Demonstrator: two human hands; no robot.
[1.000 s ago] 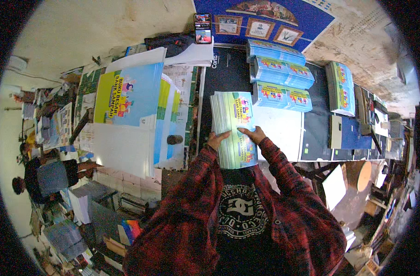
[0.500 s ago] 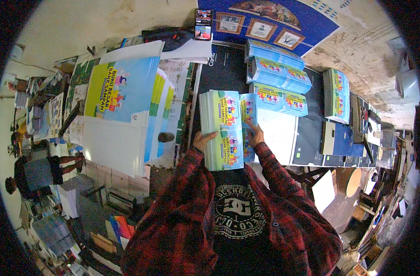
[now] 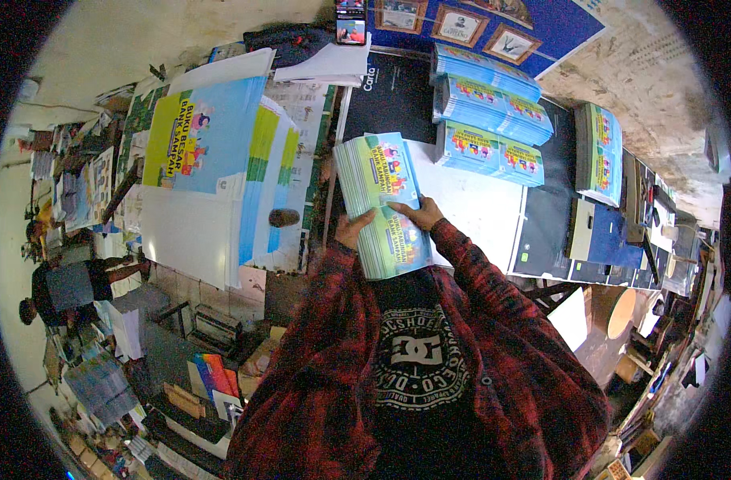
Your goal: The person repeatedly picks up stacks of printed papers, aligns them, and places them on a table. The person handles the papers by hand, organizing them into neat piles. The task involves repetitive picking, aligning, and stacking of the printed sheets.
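At six o'clock, your dark shirt (image 3: 417,360) carries pale lettering. At the dial's centre, your left hand (image 3: 352,230) and right hand (image 3: 421,214) pinch the booklet stack (image 3: 385,240), thumbs on its lettered covers (image 3: 388,164), other fingers mostly hidden; the blue layer jutting right earlier is drawn in. Lettered booklet piles (image 3: 497,112) lie at one o'clock.

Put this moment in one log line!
left hand: grips booklet stack | right hand: grips same stack | phone: screen lit
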